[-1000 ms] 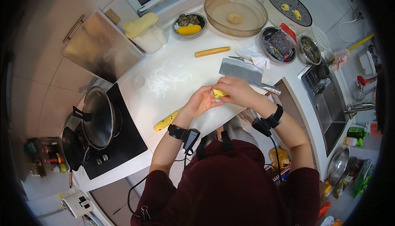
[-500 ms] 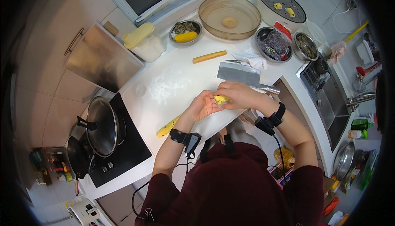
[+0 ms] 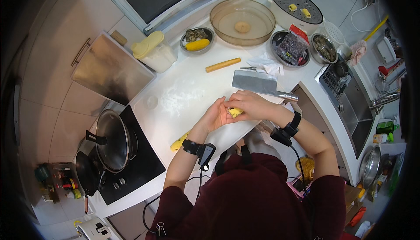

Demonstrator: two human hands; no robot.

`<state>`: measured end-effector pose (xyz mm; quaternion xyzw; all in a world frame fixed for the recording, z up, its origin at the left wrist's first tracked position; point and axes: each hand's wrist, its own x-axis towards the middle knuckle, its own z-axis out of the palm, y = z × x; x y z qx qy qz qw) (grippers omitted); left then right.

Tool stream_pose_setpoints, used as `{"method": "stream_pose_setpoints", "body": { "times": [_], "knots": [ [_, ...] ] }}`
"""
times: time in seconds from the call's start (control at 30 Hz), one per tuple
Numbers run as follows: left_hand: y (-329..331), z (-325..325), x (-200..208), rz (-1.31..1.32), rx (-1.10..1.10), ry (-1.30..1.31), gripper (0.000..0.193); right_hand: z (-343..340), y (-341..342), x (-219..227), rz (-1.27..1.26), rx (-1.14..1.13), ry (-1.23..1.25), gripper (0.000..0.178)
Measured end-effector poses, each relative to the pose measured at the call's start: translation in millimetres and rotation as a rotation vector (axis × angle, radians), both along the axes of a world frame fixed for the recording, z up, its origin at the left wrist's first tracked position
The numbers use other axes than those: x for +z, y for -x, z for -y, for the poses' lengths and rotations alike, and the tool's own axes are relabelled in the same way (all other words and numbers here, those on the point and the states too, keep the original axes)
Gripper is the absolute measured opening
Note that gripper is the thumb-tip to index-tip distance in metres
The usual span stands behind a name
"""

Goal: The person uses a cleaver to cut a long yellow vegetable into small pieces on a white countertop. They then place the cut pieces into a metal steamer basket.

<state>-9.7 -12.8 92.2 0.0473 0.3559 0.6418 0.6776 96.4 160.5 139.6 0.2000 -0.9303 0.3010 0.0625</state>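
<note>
Head camera, left unit of a worn side-by-side pair, faces downward over the wearer's maroon top (image 3: 262, 196) onto the white worktop (image 3: 197, 85) at close range. Wide fisheye coverage spans cooktop (image 3: 146, 163) at left to sink (image 3: 356, 113) at right; edges bow.

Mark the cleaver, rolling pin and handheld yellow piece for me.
Cleaver (image 3: 258, 83): head view, middle of the blade.
Rolling pin (image 3: 223, 65): head view, middle of the rod.
Yellow piece (image 3: 235, 112): head view, its exposed side.

No readable lettering or numbers; any print apparently too small, blurred.
</note>
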Motion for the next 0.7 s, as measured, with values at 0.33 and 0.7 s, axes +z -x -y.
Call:
{"method": "stream_pose_setpoints", "body": {
  "times": [0.33, 0.7],
  "knots": [
    [10.6, 8.1, 21.5, -0.072, -0.105, 0.054, 0.06, -15.1, -28.0, 5.2, 0.144, -0.128, 0.309, 0.054],
    [10.0, -53.8, 18.0, -0.08, -0.282, 0.066, 0.054, -40.1, -59.5, -2.6, 0.155, -0.334, 0.525, 0.041]
  ]
}}
